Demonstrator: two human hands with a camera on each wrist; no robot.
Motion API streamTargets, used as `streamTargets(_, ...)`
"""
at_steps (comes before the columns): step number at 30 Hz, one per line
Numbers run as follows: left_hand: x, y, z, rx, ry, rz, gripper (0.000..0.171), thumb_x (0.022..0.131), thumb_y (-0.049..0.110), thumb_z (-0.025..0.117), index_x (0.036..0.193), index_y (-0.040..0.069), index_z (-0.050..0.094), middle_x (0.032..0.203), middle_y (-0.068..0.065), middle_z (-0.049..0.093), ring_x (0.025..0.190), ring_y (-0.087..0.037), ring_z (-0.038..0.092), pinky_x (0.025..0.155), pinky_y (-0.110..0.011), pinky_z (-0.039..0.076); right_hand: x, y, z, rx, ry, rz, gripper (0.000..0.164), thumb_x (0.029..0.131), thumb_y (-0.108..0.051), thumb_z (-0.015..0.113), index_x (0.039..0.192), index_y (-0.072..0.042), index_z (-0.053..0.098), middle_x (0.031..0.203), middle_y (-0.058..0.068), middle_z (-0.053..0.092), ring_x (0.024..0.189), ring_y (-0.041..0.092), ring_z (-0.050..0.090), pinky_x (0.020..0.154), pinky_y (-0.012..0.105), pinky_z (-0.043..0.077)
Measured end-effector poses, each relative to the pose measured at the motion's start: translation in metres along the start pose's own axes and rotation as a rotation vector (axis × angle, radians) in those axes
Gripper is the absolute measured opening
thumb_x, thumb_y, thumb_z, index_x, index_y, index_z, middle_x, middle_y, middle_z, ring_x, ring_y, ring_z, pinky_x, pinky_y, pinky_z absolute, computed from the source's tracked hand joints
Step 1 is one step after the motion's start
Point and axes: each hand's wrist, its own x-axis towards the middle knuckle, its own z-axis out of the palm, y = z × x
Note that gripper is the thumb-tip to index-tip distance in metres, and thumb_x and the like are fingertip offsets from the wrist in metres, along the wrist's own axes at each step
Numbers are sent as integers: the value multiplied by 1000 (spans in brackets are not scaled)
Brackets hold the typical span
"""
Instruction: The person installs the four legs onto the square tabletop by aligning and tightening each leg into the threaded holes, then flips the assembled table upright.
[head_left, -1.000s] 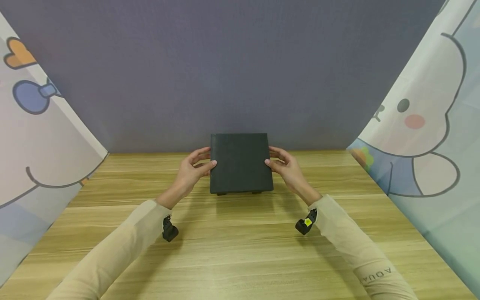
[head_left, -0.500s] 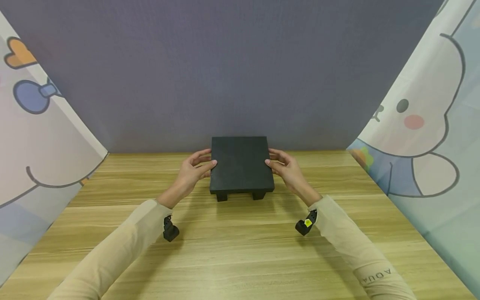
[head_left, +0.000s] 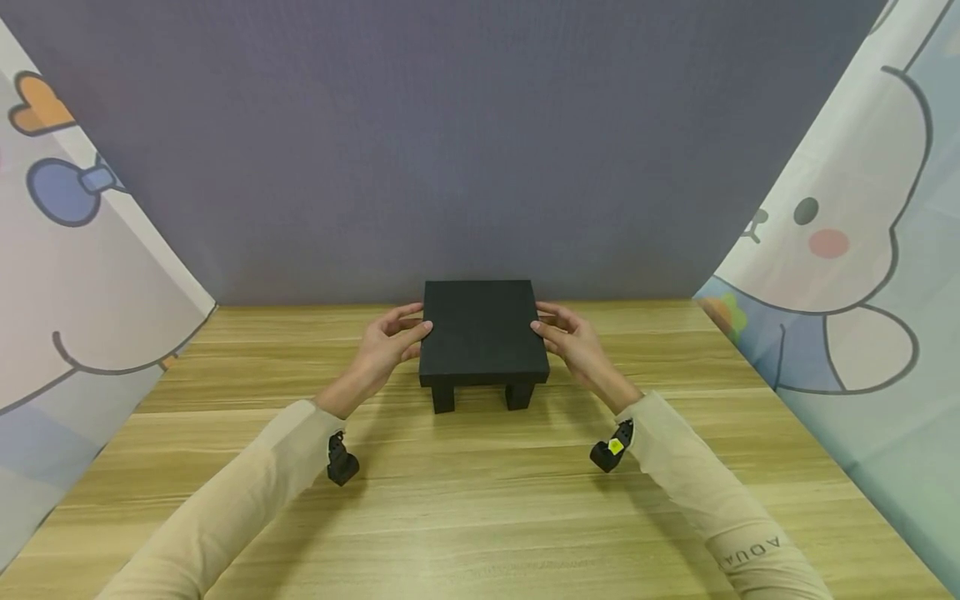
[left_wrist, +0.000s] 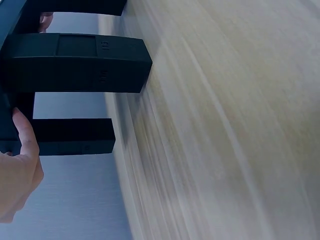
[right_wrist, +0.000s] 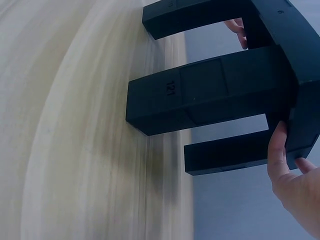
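Observation:
A small black stool point(head_left: 483, 329) with a square flat top stands at the far middle of the wooden table, its top facing up. My left hand point(head_left: 380, 350) grips its left edge, thumb on the top and fingers beneath the side. On the opposite edge my right hand point(head_left: 579, 346) holds it in the same way. Both wrist views show thick legs, such as the front leg point(right_wrist: 205, 92) marked with digits and another front leg point(left_wrist: 80, 62). Whether every leg touches the wood, I cannot tell.
The wooden table point(head_left: 480, 500) spreads out in front of the stool. Close behind rises a grey wall panel point(head_left: 465, 150). Cartoon-printed curtains hang at the left point(head_left: 90, 275) and right point(head_left: 847, 250). Each wrist wears a small black camera, one at the left wrist point(head_left: 342, 460).
The stool has tipped from a leaning pose toward level: its back edge sits lower and the front legs show more below the top. Both hands keep their grip and hardly move.

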Motion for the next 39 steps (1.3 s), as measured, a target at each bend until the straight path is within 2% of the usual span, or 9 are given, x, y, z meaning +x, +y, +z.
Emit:
streamTargets(7,1,-3,0,-13,-6,-6,52,88,27,61,136,18,42,128,-11,44,111,-17,51,79,-24,52,1,2,0,16,5,20,49,91,-13,56,136,-4,40,104,0,52,91,7,54,68,19,47)
streamTargets(14,3,-7,1,-24,-11,-27,53,88,29,61,136,17,41,129,-10,43,111,-17,50,83,-28,50,-1,5,-2,-1,-5,32,50,92,-17,55,137,-5,38,110,0,50,98,7,54,78,23,48)
streamTargets(23,4,-9,3,-30,-9,-27,53,88,29,61,136,17,42,127,-8,45,106,-12,52,78,-25,51,-3,5,-4,0,-18,30,51,92,-19,56,138,-5,38,112,1,49,101,8,54,82,27,48)
streamTargets(33,2,-9,0,-32,-56,-28,54,90,28,58,138,16,38,137,-11,39,121,-24,43,84,-28,50,-2,4,-7,-78,-32,23,49,93,-23,55,137,-8,39,116,6,49,103,10,53,89,34,46)
streamTargets(39,1,-6,-6,-13,-106,-38,55,92,28,55,141,13,33,140,-15,36,123,-29,42,98,-41,43,-1,2,-12,-148,-56,16,50,93,-26,54,137,-9,38,127,14,45,103,12,52,86,30,49)
